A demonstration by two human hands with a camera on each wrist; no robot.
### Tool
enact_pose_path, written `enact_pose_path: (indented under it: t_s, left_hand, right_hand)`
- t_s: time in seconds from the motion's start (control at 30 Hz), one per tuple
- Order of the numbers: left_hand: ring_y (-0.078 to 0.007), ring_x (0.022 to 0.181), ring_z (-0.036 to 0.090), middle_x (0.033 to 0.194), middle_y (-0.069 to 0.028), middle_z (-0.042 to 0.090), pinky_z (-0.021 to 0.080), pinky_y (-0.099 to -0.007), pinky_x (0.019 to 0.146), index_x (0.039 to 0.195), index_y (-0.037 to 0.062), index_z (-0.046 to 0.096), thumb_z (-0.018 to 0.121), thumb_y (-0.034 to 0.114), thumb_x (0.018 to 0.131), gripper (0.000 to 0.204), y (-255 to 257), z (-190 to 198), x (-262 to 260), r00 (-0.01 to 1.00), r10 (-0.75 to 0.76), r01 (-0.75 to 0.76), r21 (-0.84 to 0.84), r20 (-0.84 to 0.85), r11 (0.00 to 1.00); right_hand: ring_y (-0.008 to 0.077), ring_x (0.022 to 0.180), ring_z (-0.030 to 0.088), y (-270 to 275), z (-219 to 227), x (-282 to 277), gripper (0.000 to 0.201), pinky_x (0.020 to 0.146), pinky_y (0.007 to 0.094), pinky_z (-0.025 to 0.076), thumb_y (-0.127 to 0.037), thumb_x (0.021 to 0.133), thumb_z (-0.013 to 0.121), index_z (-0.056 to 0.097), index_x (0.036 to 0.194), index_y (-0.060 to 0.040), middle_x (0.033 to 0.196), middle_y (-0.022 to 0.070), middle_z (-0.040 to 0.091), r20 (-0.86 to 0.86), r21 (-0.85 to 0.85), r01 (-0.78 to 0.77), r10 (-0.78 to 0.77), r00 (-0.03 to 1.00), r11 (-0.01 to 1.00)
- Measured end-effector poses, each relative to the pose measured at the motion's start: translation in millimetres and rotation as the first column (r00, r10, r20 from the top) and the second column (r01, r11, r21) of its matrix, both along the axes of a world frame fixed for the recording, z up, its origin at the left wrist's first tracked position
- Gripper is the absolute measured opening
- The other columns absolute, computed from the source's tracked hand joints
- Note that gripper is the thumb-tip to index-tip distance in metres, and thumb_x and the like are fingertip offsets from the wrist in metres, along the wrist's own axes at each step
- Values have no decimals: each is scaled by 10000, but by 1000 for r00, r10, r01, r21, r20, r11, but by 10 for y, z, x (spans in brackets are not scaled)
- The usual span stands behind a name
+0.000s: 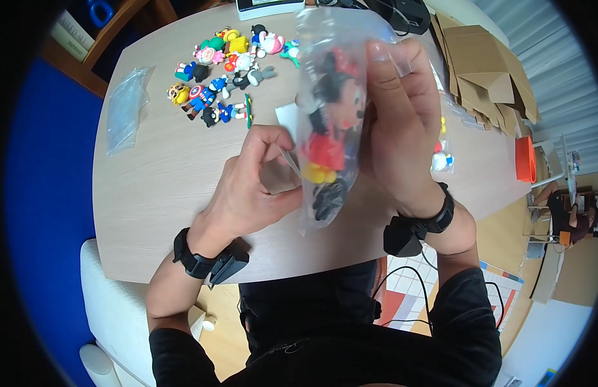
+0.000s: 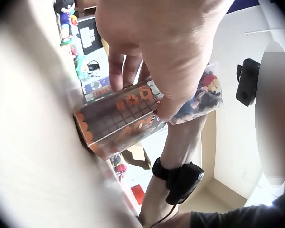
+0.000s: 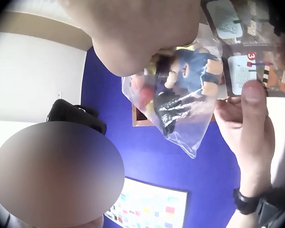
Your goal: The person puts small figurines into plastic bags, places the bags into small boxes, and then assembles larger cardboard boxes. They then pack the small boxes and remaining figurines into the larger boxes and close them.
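My right hand (image 1: 405, 122) pinches the top of a clear plastic bag (image 1: 321, 35) and holds it up over the table. Inside the bag show a mouse figurine (image 1: 341, 97) in red and yellow and some black pieces; in the right wrist view a blue-clad figurine (image 3: 194, 69) is in it too. My left hand (image 1: 237, 184) grips a small printed box (image 2: 114, 118), dark with orange patterns, fingers on one side and thumb on the other. From the head, the bag hides most of the box. The bag hangs close beside the box.
Several small figurines (image 1: 199, 97) lie grouped on the far left of the table (image 1: 163, 174). A flat clear bag (image 1: 126, 109) lies at the left edge. Flattened brown cardboard (image 1: 486, 64) and an orange container (image 1: 525, 159) are at the right. More bagged toys (image 1: 442, 160) lie behind my right wrist.
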State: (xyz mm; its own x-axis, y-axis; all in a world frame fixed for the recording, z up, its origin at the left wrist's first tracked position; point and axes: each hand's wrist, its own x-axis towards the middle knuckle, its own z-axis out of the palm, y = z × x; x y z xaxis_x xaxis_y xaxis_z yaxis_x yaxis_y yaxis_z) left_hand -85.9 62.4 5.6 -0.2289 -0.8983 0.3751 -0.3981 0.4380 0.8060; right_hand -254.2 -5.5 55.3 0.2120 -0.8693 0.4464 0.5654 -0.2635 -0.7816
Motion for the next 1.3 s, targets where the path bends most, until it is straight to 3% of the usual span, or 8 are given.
enact_pose_path:
  t_s: [0.03,0.23,0.33,0.43,0.63,0.73,1.13,1.3]
  left_hand:
    - [-238,840,661,955,-68,605,531,-322,735,1133,88,411,829,67,682,615,5,0,-3,1000,12,-12,22,-2,1000]
    - [-231,806,663,903,-73,606,544,-320,709,1113,95,411,861,142,689,620,52,31,-55,997,59,-62,47,48,997]
    - [-216,782,655,865,-74,602,541,-315,706,1103,90,411,875,194,697,625,71,52,-71,995,81,-85,64,62,994]
    - [-198,761,644,837,-76,605,525,-304,685,1093,86,411,883,223,697,631,41,16,-51,996,89,-90,37,28,995]
    - [-182,745,632,860,-74,607,496,-287,647,1088,95,412,895,216,679,644,-4,-169,8,996,20,-20,1,-86,1000]
    - [-186,719,631,882,-72,604,501,-293,631,1086,98,416,899,211,673,646,-12,-206,18,996,11,-15,-39,-85,999]
    - [-164,688,645,847,-51,602,508,-287,614,1079,102,418,898,181,672,634,-13,-158,35,998,-4,0,-51,-69,999]
    - [-133,655,629,839,-50,605,486,-267,605,1096,100,412,886,148,684,629,-23,-146,45,997,-6,3,-46,-71,999]
  right_hand:
    - [122,888,651,-6,1,-5,108,800,261,537,-134,1013,504,481,1036,-31,986,103,673,23,66,-37,36,999,997]
    - [129,893,634,48,71,70,190,821,281,531,-211,1007,532,507,1046,-27,991,99,649,193,251,-124,76,978,960]
    - [173,908,657,33,5,53,264,847,315,531,-261,1031,451,541,1097,-22,1030,106,657,52,155,5,-13,999,988]
    - [149,897,649,-56,-37,-31,245,839,303,526,-256,1031,458,542,1075,-31,1006,83,653,91,23,-27,25,996,999]
    - [37,699,526,-122,-17,-93,200,624,198,433,-245,1002,556,499,1009,-54,909,39,641,91,14,101,-102,991,995]
    - [141,924,641,-178,-79,-175,227,852,307,518,-238,1028,466,556,1067,-33,1028,79,654,91,-51,68,-63,994,996]
    - [171,917,650,-355,-46,-358,214,865,350,528,-212,1027,466,550,1069,-20,1023,84,655,61,-175,252,-245,968,952]
    - [168,908,651,-294,-68,-251,225,848,341,533,-232,1028,470,527,1060,-16,1022,98,651,81,-208,158,-144,986,965]
